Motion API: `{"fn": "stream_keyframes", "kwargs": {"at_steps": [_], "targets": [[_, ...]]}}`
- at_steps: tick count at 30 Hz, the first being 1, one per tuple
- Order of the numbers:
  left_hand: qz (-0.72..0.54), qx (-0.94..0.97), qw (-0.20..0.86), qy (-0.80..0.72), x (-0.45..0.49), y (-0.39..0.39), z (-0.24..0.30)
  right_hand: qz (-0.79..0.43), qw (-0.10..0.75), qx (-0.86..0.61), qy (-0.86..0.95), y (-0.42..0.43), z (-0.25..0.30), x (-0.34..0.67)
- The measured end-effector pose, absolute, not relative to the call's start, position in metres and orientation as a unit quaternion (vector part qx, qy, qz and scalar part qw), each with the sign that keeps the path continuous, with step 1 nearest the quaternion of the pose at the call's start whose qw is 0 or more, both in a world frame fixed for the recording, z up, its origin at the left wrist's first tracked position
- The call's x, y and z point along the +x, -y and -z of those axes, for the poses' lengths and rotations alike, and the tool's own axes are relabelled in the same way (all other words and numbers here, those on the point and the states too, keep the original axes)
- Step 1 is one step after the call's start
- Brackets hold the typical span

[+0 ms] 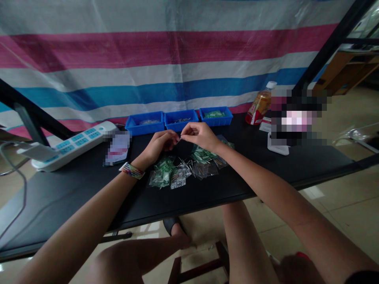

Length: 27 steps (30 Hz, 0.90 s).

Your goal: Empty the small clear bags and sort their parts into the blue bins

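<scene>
My left hand (pixel 160 145) and my right hand (pixel 200 135) meet fingertip to fingertip above the black table. Both are closed in a pinch around something small and thin, too blurred to name. Below them lies a loose heap: green packets (pixel 165 170), clear plastic bags (pixel 179 176), thin metal pins (pixel 185 163) and more green pieces (pixel 203 155) near my right wrist. Just behind my hands stand three blue bins: the left bin (pixel 145 129) holds clear small pieces, the middle bin (pixel 181 125) small metallic pieces, the right bin (pixel 216 121) green pieces.
A white power strip (pixel 79 144) with a plugged-in adapter and a phone (pixel 117 148) lie left on the black table (pixel 142 207). To the right are a drink bottle (pixel 259 105) and a white object (pixel 277 144) beside a blurred-out area. A striped sheet (pixel 174 51) hangs behind.
</scene>
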<state>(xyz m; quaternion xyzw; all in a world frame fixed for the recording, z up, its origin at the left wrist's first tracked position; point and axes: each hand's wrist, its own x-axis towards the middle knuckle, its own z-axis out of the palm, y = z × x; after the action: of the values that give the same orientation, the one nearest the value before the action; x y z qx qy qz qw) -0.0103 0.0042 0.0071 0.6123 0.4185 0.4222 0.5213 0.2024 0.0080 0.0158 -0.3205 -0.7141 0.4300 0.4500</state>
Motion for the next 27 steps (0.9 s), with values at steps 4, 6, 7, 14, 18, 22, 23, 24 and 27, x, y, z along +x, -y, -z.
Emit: {"fn": "stream_keyframes", "kwargs": {"at_steps": [4,6,7,14,18,22,23,24,27], "targets": [[-0.41,0.614,0.52,-0.428,-0.01,-0.004,-0.006,-0.459,0.475,-0.33,0.674,-0.014,-0.013,0.204],[-0.414,0.609,0.52,-0.433,-0.01,-0.004,-0.007,-0.468,0.479,-0.334,0.663,-0.016,-0.011,0.205],[-0.418,0.606,0.52,-0.433,-0.01,-0.003,-0.007,-0.471,0.481,-0.336,0.659,-0.018,-0.009,0.206],[-0.458,0.611,0.497,-0.412,-0.007,0.0,-0.014,-0.499,0.481,-0.356,0.626,-0.019,-0.004,0.205],[-0.474,0.612,0.489,-0.403,-0.006,0.002,-0.016,-0.541,0.484,-0.354,0.589,-0.017,-0.007,0.206],[-0.472,0.611,0.489,-0.407,-0.006,0.002,-0.016,-0.547,0.49,-0.351,0.581,-0.015,-0.009,0.206],[-0.469,0.607,0.494,-0.409,-0.006,0.002,-0.016,-0.541,0.493,-0.349,0.585,-0.015,-0.009,0.205],[-0.465,0.601,0.503,-0.412,-0.006,0.002,-0.016,-0.535,0.497,-0.346,0.59,-0.015,-0.008,0.205],[-0.45,0.581,0.527,-0.427,-0.007,0.001,-0.015,-0.516,0.504,-0.339,0.604,-0.015,-0.007,0.203]]}}
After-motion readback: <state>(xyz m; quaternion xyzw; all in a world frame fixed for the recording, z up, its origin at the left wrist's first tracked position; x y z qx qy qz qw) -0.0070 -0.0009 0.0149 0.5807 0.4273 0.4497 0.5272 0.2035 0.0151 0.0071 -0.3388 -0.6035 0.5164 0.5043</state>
